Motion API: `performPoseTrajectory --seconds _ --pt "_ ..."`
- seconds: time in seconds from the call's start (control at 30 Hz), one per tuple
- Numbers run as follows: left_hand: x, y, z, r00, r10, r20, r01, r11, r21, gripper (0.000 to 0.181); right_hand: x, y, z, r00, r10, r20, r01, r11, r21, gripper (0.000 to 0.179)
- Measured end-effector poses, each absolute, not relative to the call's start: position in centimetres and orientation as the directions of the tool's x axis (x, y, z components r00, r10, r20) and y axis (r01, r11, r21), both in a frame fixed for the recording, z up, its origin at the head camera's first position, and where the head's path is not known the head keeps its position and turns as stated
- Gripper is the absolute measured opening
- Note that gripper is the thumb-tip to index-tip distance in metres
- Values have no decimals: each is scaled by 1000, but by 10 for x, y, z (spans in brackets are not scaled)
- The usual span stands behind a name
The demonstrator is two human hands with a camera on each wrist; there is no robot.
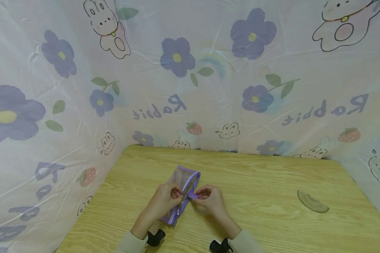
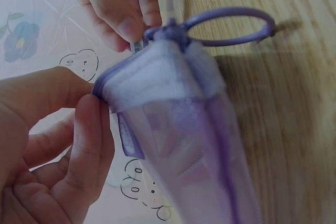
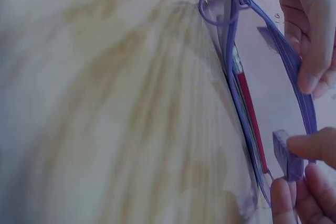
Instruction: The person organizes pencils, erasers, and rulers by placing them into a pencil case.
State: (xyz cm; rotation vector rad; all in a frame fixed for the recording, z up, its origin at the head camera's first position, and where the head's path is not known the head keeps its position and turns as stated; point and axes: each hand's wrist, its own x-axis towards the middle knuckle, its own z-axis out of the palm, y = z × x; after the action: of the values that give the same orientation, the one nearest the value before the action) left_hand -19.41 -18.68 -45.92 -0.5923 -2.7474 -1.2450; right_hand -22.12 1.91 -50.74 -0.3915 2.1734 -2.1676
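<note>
A see-through pencil case (image 1: 177,177) with purple trim lies slanted on the table, its zip undone and its mouth gaping. My left hand (image 1: 164,198) pinches the rim of that mouth between thumb and fingers, also seen close up in the left wrist view. Between thumb and fingertips, my right hand (image 1: 213,200) holds a small purple eraser-like block (image 3: 286,156) at the opening. A purple ring (image 2: 231,26) hangs at the zip end. Inside the case lies a slim red-handled stick (image 3: 252,114) with a metal band.
A clear half-round protractor (image 1: 312,202) lies on the wooden table (image 1: 256,179) at the right. Patterned curtains (image 1: 209,88) with rabbits and flowers surround the table at the back and sides. Black camera mounts (image 1: 156,238) sit at both wrists.
</note>
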Motion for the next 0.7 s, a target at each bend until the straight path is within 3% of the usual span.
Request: performPoseTrajectory --seconds 0.33,0.7 --pt "-195 -187 -458 -930 310 196 352 604 715 4 -221 9 -511 -970 -187 153 -173 95 -980 25" --pt "-193 -184 -457 -930 309 198 353 606 713 6 -220 6 -512 -971 -197 132 -154 99 -983 26"
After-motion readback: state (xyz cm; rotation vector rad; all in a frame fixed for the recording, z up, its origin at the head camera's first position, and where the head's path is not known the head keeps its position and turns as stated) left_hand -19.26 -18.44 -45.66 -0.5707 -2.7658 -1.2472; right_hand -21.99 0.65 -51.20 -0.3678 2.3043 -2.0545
